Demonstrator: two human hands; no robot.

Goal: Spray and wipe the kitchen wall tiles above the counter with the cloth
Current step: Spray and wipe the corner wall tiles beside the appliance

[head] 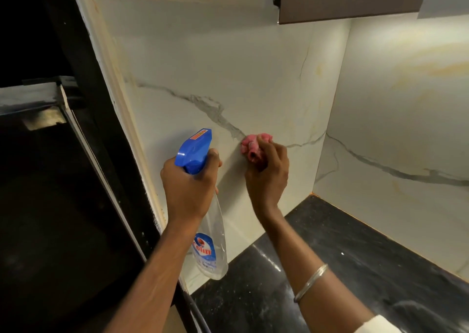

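White wall tiles with grey lines fill the view, and both hands are up on them above the dark counter.

My right hand is curled round the pink cloth and pushes it on the tile. The cloth pokes out just past my fingertips, right on a grey line. It looks soft and light, so I think it will squash flat and slide easily. Bunched in the palm is a good way to hold it. Just to the left of that hand, my left hand is wrapped round the neck of the spray bottle, under its blue top. The clear body hangs down below my wrist. I guess it is hard, light plastic and may be slippery when wet, so the thin neck is the best place to hold. I cannot tell if a finger is on the trigger.
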